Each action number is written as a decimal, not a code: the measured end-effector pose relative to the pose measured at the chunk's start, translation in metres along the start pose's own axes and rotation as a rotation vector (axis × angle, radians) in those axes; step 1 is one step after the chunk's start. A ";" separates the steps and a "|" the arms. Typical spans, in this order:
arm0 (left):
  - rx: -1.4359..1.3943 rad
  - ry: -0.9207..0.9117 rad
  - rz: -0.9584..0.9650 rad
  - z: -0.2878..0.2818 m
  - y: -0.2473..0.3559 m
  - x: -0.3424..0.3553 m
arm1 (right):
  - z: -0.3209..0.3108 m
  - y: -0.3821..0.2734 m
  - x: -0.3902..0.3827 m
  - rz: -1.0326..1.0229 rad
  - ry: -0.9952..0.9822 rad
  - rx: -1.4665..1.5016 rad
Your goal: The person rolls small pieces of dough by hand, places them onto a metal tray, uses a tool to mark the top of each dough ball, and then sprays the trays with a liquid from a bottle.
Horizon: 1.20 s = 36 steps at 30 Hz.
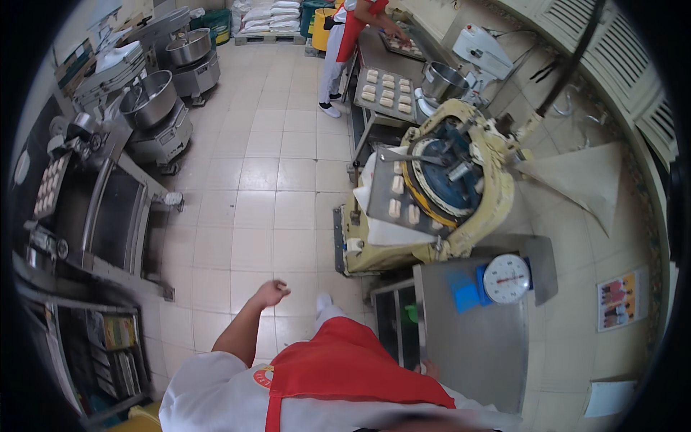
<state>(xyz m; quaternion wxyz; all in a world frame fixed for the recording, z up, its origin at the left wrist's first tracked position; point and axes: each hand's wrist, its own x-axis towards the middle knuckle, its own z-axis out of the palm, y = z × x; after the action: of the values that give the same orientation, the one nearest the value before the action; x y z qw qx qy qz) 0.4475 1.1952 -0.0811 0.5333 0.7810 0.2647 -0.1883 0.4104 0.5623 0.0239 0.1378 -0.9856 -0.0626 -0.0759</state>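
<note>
My left hand (272, 293) hangs over the tiled floor, away from any object. Its fingers are loosely bent, with a gap by the thumb and nothing seen in them. Beside the left edge of the steel table (475, 345) is my right hand (429, 369), mostly hidden by my red apron (353, 360); its fingers do not show clearly. On that table stand a dial scale (507, 279) with a white face and a blue sheet-like thing (464, 290). A yellowish machine (497, 194) with a round blue head stands beyond, with a tray (381, 205) of pale dough pieces.
A co-worker in a red apron (347, 36) reaches over a far tray (403, 45). Another dough tray (387, 93) lies nearer on that bench. Mixers with steel bowls (149, 99) and a roller-like machine (79, 137) line the left. Tiled floor (255, 187) runs between; sacks (270, 16) are stacked far back.
</note>
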 end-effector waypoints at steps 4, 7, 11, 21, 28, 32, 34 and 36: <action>-0.017 0.156 0.027 -0.135 0.057 0.086 | 0.052 -0.247 0.203 -0.179 -0.285 0.542; 0.064 0.162 -0.023 -0.229 0.089 0.136 | 0.097 -0.413 0.349 -0.350 -0.286 0.856; -0.045 0.300 -0.171 -0.324 0.033 0.131 | 0.103 -0.635 0.524 -0.784 -0.438 1.061; -0.367 0.205 -0.766 -0.474 -0.106 0.239 | 0.280 -0.942 0.849 -1.110 -0.655 0.529; 0.077 -0.147 -0.394 -0.747 -0.027 0.502 | 0.469 -0.792 0.921 -0.156 -0.999 0.026; -0.071 0.150 -0.247 -0.991 0.073 0.721 | 0.484 -0.747 0.944 -0.168 -1.014 -0.310; -0.096 0.329 -0.209 -1.103 0.168 0.822 | 0.492 -0.760 0.959 0.144 -0.929 -0.200; -0.027 0.550 0.037 -1.199 0.222 0.912 | 0.532 -0.778 0.982 0.299 -0.848 -0.143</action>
<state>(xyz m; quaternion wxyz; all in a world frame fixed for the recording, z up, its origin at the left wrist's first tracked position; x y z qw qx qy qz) 1.3174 2.4430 -0.0116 0.4550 0.8004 0.3877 0.0440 1.3311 1.5549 -0.1135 0.0408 -0.9349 0.0349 0.3509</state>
